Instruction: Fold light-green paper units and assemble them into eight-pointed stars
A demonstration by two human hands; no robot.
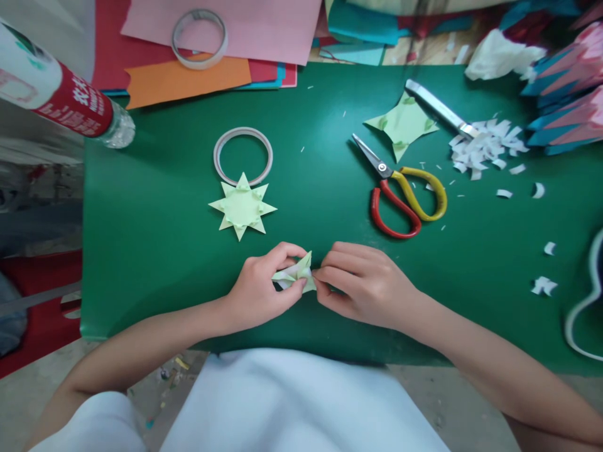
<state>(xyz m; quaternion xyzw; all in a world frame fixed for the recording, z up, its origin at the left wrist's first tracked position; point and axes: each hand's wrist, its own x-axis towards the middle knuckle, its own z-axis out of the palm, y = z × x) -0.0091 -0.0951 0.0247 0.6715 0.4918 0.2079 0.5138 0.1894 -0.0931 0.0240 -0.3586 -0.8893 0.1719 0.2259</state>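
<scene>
Between finger and thumb, my left hand [264, 282] grips a small folded piece of light green paper [296, 271] near the table's front edge. My right hand [360, 282] pinches at the right side of the same paper; its fingertips hide what lies between them. Beyond my left hand lies a pale green eight-pointed paper star [242, 209], touching a roll of tape [269, 157]. A four-pointed green paper piece [404, 125] rests farther back on the right. Scissors [382, 168] with one red and one yellow handle lie partly open in front of it.
A utility knife [440, 108] touches a heap of white paper scraps [490, 145]. Pink-and-blue folded paper [565, 88] stands at the right edge. Colored sheets [188, 81] and another tape roll [200, 63] lie at the back left, beside a bottle [80, 100] on the green table [155, 251].
</scene>
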